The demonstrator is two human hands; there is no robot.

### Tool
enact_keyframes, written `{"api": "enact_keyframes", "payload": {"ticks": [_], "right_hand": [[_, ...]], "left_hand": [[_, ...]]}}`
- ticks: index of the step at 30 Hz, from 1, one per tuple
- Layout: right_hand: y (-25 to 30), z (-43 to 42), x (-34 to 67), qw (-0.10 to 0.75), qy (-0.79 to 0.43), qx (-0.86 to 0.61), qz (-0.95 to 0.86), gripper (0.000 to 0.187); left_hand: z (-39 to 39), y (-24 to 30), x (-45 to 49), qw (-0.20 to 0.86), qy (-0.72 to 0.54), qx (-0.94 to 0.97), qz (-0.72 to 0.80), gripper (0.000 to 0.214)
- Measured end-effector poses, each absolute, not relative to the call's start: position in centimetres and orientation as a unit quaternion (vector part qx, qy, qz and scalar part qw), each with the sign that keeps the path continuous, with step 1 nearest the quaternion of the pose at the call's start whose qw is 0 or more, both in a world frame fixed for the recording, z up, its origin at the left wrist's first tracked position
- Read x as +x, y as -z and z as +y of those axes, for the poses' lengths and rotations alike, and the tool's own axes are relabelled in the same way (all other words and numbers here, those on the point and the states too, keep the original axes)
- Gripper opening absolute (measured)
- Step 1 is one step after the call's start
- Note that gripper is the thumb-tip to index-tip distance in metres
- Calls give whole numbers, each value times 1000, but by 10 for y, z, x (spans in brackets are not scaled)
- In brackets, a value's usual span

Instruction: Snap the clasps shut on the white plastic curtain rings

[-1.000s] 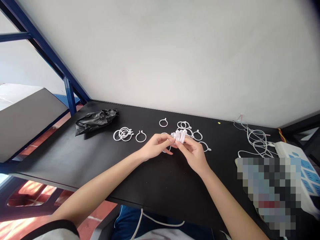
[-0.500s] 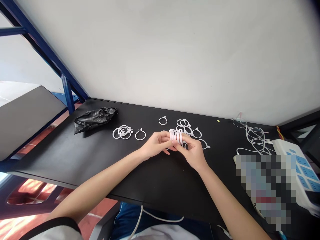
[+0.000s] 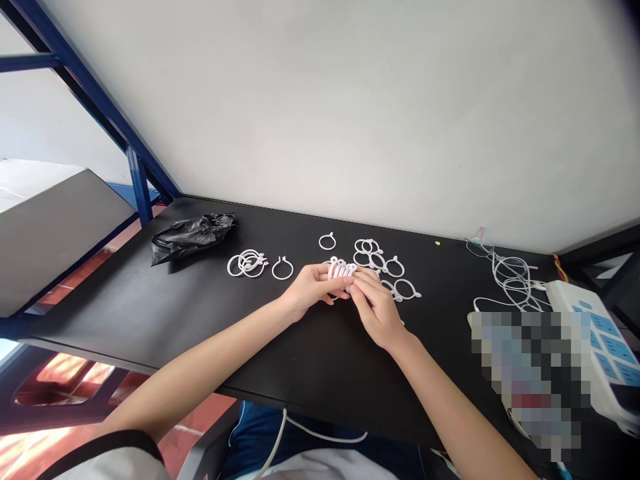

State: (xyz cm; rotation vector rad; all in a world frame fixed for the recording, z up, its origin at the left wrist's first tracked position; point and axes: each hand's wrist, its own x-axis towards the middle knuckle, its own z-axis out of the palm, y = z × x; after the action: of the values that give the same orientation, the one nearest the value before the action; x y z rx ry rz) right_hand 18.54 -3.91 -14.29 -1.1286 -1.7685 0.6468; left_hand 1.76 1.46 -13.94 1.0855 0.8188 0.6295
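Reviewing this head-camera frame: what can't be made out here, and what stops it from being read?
- Bunch of white rings: the count is unreadable; the left hand and right hand cover part of it, and the rings are too small.
- Pixelated patch: mosaic blur hides whatever lies on the black table there.
- Power strip: the blur and the right edge cut it off.
- Black plastic bag: contents hidden by its folds.

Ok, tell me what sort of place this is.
Probably a home or small workshop desk: a black table against a bare wall, a power strip with white cables, loose white rings.
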Motion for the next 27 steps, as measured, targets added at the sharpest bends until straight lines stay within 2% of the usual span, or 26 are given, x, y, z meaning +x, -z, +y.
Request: {"api": "enact_keyframes", "payload": {"ticks": [4,8,13,17,27], "right_hand": [[144,-39,186,523,-262,-491,-646,13],[141,-39,185,573,-283,-534,-554,17],[134,-39,181,508,-473,-500,-518,51],[129,-41,180,483,-566,-459,-485,44],[124,-45,183,438,-516,-465,-571,31]], "left_hand": [[14,136,18,716,-324,512,346,36],[9,135,22,695,-370,533,310,33],[1,140,25,679,-374,574,263,25],[0,145,25,677,-348,600,245,22],[4,136,21,749,-208,602,182,33]]}}
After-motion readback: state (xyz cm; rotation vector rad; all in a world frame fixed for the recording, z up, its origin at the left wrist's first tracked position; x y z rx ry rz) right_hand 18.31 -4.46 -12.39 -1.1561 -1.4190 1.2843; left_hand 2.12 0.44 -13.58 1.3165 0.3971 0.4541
